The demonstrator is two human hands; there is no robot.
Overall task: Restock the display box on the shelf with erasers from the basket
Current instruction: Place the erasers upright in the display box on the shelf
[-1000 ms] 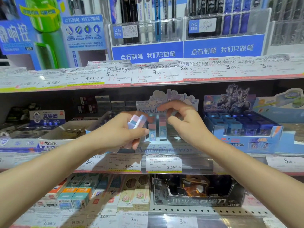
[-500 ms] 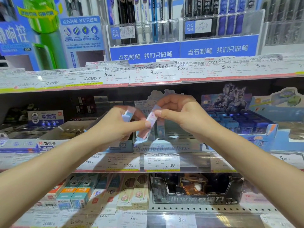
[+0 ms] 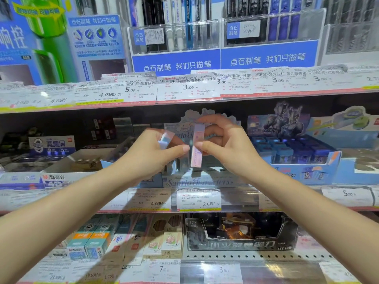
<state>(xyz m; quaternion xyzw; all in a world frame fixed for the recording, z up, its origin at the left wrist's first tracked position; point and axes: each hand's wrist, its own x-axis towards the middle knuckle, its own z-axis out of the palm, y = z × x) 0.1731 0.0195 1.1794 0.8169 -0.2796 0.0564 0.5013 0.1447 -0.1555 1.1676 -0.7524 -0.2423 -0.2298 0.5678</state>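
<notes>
The pale blue display box with cartoon characters on its header card stands on the middle shelf, straight ahead. My right hand pinches a long pink eraser upright, just above the box. My left hand is closed around a small bundle of blue and white erasers, held left of the pink one. A few erasers stand inside the box behind my hands, mostly hidden. The basket is out of sight.
A blue box of sharpeners stands right of the display box. White and blue boxes lie to the left. Price tags line the shelf edge. Pens fill racks above. Pencil packs and a black box sit below.
My right hand took a pink eraser from beside my left hand, then turned it from tilted to upright over the box. My left hand kept its bundle and stayed almost still.
</notes>
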